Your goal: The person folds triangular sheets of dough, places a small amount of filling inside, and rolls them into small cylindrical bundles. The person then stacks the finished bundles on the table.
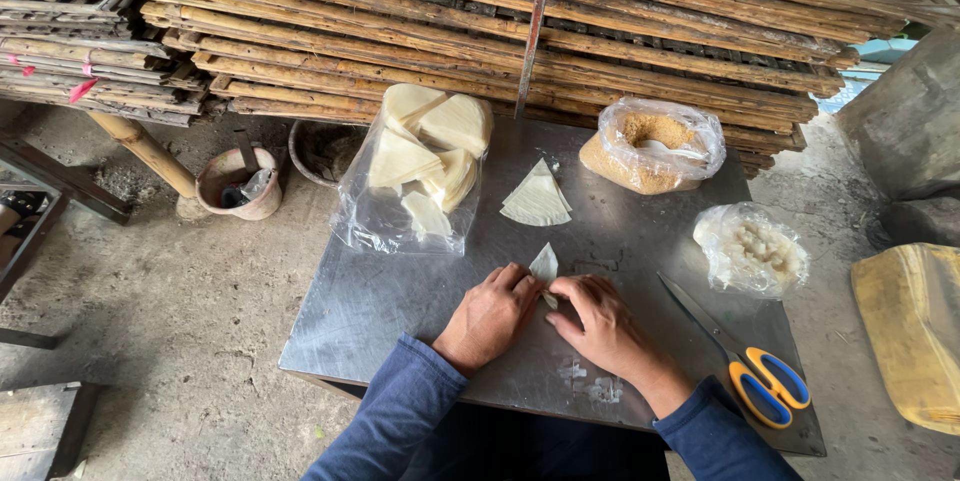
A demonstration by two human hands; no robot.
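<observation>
Here we note both hands, left hand (492, 312) and right hand (598, 319), curled narrow, fingertips pinching one pale folded wrapper (544, 266) on the counter (380, 301).

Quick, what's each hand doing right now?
Left hand: fingers curled, pressing the wrapper on the table.
Right hand: pinching the same wrapper's lower edge.

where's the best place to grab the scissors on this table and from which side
By the yellow-and-blue handle loops of the scissors, probably coming from the near right edge of the metal table. They lie flat and shut, handles toward the person, blades pointing away toward the left. The right hand is nearest, so the loops are an easy reach, away from the point.
</observation>
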